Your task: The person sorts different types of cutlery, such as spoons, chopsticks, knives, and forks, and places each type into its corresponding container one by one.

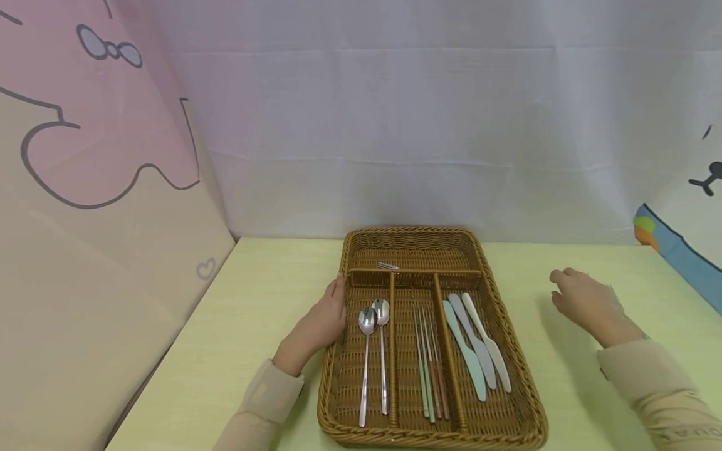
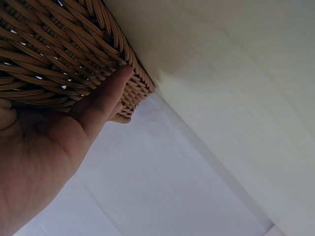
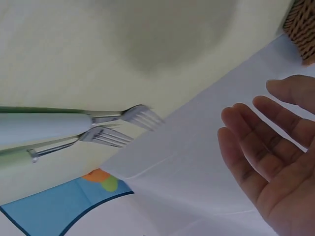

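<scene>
A brown wicker cutlery basket (image 1: 414,438) stands on the table. My left hand (image 1: 324,316) rests along its outer left side, fingers extended against the weave (image 2: 54,54). Inside lie two metal spoons (image 1: 368,321), several chopsticks (image 1: 431,376) and three knives (image 1: 478,341), each kind in its own compartment. A fork head (image 1: 387,265) shows in the far compartment. To the right of the basket, my right hand (image 1: 586,305) hovers over the table with relaxed fingers, holding nothing. Near it, in the right wrist view, are two forks, one with a pale handle (image 3: 44,128), the other green-handled (image 3: 17,160).
The pale yellow-green table (image 1: 271,269) meets a white cloth backdrop (image 1: 366,125) just behind the basket. A printed cloth (image 1: 113,269) closes off the left side, and another with a cartoon face (image 1: 688,213) stands at the right.
</scene>
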Available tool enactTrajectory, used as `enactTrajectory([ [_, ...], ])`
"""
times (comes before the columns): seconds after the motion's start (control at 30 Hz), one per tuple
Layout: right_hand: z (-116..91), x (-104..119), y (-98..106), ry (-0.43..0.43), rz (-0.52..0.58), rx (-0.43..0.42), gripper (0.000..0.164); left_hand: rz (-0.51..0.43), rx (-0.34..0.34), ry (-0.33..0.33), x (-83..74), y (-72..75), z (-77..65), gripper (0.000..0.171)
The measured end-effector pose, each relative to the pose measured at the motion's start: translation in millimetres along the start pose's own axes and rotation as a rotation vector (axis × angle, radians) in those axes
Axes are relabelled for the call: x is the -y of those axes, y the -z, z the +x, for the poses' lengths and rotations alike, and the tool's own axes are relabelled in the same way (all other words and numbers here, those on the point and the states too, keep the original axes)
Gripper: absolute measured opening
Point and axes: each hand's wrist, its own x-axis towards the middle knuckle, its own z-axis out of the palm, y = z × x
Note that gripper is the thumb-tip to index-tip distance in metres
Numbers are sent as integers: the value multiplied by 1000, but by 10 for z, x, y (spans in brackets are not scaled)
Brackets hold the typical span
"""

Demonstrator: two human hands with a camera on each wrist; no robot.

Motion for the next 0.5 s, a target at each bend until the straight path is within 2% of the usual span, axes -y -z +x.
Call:
enactTrajectory([
  [0.17, -97, -257, -64, -74, 0, 43, 17, -3, 3, 1, -6, 7, -4, 53],
  [0.3, -151, -432, -103, -151, 13, 66, 15, -4, 5, 5, -10, 19, -8, 53],
  [0.5, -210, -569, -97, -227, 48, 108, 14, 7, 10, 17, -8, 22, 0, 54],
])
